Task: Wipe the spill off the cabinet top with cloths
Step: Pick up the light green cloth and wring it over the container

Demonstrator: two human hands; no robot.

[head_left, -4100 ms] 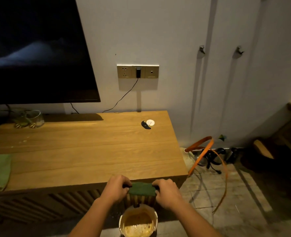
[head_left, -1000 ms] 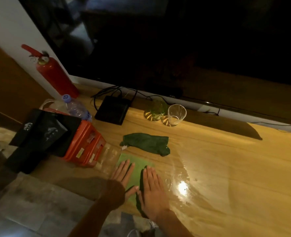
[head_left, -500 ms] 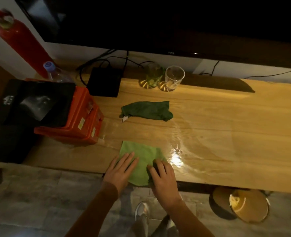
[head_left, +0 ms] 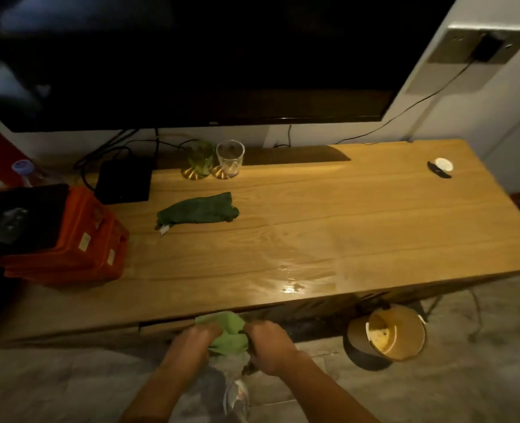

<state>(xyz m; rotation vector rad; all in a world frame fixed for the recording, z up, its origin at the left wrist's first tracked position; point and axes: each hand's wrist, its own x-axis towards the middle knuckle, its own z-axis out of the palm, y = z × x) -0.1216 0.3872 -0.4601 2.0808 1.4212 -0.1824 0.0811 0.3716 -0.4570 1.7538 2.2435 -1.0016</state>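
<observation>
Hands first: your left hand and your right hand are at 6 o'clock in the view, just off the front edge of the cabinet top. Both hands have their fingers curled tight around the light green cloth, one hand on each side. The cloth is scrunched up between them. It is off the wood and hangs in front of the cabinet. Its top corner points to 11 o'clock, up by the edge, but it is too bunched to show a clear long side.

The cabinet top runs long from 9 o'clock to 3 o'clock. The spill is a wet, shiny patch near the front edge, at 1 o'clock from your right hand.

The dark green cloth lies on the wood, well apart from your hands, at 12 o'clock from your left hand. Its long side runs from 8 o'clock to 2 o'clock, and its small white tag is at the 8 o'clock end.

Two glasses stand at 12 o'clock from that cloth, a green glass and a clear glass, side by side. A black box sits at 10 o'clock from it, and an orange box at 8 o'clock.

A bucket stands on the floor at 3 o'clock from your right hand.
</observation>
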